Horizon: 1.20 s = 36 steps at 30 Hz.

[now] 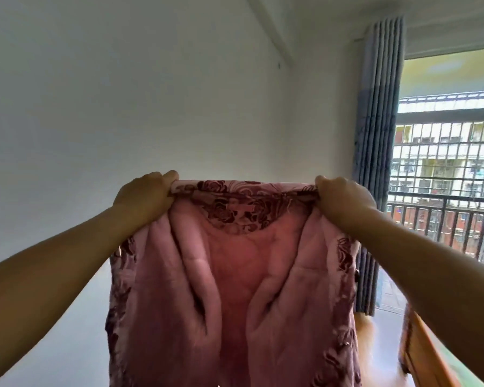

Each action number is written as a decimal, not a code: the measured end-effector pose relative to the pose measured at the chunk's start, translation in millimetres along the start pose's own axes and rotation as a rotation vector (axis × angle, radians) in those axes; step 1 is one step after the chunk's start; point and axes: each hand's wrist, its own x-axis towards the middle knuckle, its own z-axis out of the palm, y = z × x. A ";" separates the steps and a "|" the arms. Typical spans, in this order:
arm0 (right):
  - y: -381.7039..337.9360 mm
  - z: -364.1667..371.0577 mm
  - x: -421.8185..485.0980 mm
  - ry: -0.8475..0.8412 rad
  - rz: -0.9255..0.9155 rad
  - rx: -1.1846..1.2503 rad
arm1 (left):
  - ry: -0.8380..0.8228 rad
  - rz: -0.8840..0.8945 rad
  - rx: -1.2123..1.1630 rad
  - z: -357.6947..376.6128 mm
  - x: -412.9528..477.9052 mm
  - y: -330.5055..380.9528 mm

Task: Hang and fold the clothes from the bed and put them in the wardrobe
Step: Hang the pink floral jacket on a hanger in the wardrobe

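Person holds pink jacket [235, 289] up in air, in front of white wall [123, 93]. L hand [144, 195] & R hand [344, 199] each grip a top corner tight. Jacket hangs down, inside showing.

Pink garment [235, 289], dark red rose pattern

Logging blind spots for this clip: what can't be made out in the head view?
The pink garment: its hem is cut off by the bottom edge, and the sleeves cannot be told apart from the body.
The left hand and right hand: fingertips are buried in the gripped fabric.
The wooden furniture, lower right: blurred and cut off by the edge, so what piece it is cannot be told.
The room lower down: hidden behind the garment.
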 end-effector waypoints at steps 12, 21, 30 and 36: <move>127.1 -130.3 -10.2 0.079 0.046 -0.692 | 0.210 0.176 0.086 -72.9 107.1 114.7; 245.9 -161.7 -133.2 0.009 0.507 -0.454 | 0.160 0.315 -0.235 -57.5 123.3 266.0; 345.7 -238.0 -264.1 0.030 0.495 -0.516 | 0.130 0.510 -0.449 -75.8 98.8 481.0; 407.5 -286.4 -369.3 -0.195 0.563 -0.655 | 0.053 0.666 -0.555 -90.7 47.5 627.3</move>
